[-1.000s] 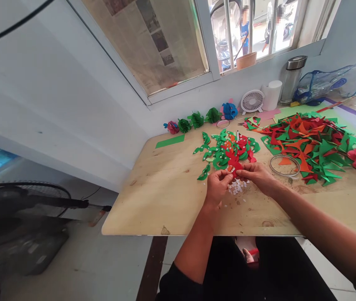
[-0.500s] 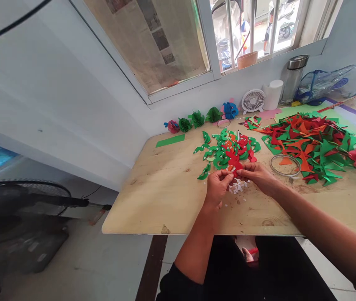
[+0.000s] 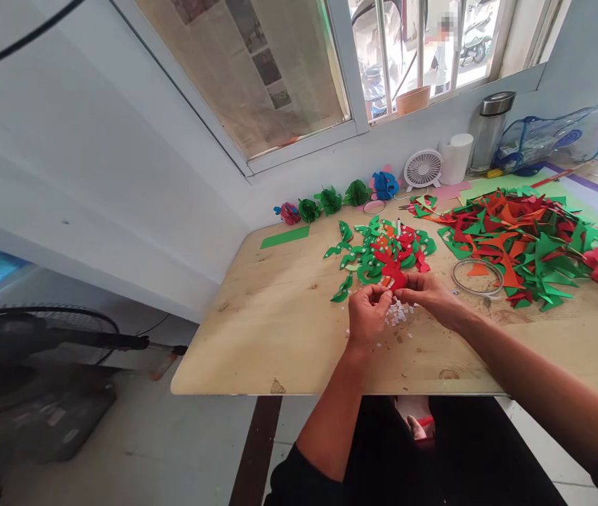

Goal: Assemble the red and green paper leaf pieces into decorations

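Note:
Between my hands is a red paper piece (image 3: 396,279) with pale squares on it, held just above the wooden table. My left hand (image 3: 368,313) pinches its near-left edge. The fingers of my right hand (image 3: 428,294) are closed on its right side. Small white scraps (image 3: 396,314) lie under and beside the hands. Just beyond them is a loose pile of curved green paper pieces (image 3: 369,270), mixed with red and orange ones, several dotted with white squares.
A large heap of red, green and orange offcuts (image 3: 520,242) covers the right, beside a tape roll (image 3: 478,276). Along the wall stand folded paper figures (image 3: 329,200), a small fan (image 3: 423,169) and a glass bottle (image 3: 488,133). A green strip (image 3: 284,237) lies back left.
Both hands stay on the red piece, with only slight finger shifts. Outside the window, a person has moved a little to the left. The view has shifted slightly.

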Action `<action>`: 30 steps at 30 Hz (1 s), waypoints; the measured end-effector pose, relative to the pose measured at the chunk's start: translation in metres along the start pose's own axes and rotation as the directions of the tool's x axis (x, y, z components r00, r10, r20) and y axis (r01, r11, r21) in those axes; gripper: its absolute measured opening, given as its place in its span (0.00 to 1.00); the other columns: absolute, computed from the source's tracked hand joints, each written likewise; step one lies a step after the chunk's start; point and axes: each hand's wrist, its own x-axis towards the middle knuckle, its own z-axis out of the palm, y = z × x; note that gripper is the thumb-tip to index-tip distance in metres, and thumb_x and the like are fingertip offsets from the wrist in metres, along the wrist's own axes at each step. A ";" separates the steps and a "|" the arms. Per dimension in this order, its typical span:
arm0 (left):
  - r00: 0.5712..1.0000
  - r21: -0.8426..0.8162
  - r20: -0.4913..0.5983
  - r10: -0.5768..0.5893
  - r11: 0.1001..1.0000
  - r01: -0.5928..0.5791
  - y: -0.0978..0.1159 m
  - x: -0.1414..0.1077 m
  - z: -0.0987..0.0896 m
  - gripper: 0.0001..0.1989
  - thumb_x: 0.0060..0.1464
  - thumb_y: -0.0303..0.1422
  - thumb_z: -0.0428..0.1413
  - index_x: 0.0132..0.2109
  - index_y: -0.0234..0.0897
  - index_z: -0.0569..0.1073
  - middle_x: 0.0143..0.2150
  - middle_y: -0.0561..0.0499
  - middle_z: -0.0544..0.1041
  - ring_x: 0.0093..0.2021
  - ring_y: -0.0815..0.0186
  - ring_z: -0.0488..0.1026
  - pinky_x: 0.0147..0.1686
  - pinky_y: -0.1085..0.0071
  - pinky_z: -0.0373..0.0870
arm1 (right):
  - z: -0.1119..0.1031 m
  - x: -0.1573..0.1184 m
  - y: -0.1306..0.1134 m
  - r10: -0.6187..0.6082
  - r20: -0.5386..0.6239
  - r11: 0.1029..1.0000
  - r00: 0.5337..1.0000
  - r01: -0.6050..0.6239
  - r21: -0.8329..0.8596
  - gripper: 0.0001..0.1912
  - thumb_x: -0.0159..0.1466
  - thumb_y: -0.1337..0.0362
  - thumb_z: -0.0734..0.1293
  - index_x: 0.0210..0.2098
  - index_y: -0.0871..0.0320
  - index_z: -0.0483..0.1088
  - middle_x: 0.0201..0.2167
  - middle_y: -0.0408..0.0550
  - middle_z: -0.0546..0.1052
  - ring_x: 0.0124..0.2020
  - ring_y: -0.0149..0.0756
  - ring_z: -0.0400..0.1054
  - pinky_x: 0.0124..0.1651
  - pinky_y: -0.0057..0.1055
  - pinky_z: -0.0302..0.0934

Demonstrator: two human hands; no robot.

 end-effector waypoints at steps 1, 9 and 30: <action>1.000 -0.015 0.008 -0.010 1.000 0.010 0.000 0.000 0.000 0.06 0.41 0.33 0.59 0.26 0.34 0.73 0.23 0.50 0.75 0.24 0.69 0.71 0.25 0.75 0.65 | 0.000 0.000 0.000 -0.002 -0.001 1.000 1.000 0.002 -0.002 0.11 0.52 0.57 0.70 0.27 0.60 0.70 0.20 0.40 0.70 0.22 0.27 0.59 0.26 0.27 0.49; 0.986 -0.106 0.059 -0.156 0.981 0.162 0.006 -0.002 -0.004 0.09 0.40 0.35 0.60 0.27 0.33 0.72 0.22 0.50 0.75 0.20 0.72 0.68 0.19 0.78 0.60 | -0.006 0.001 0.003 0.023 0.064 1.000 0.998 -0.022 -0.022 0.11 0.54 0.58 0.69 0.28 0.60 0.70 0.23 0.42 0.72 0.24 0.28 0.61 0.27 0.27 0.52; 0.948 -0.346 0.191 -0.256 0.886 0.309 0.003 -0.015 -0.007 0.17 0.37 0.38 0.64 0.34 0.30 0.74 0.25 0.47 0.76 0.24 0.70 0.70 0.21 0.77 0.62 | -0.010 0.000 0.005 -0.012 0.053 0.999 0.999 0.014 -0.036 0.17 0.54 0.50 0.68 0.26 0.59 0.68 0.20 0.40 0.67 0.23 0.28 0.56 0.27 0.28 0.50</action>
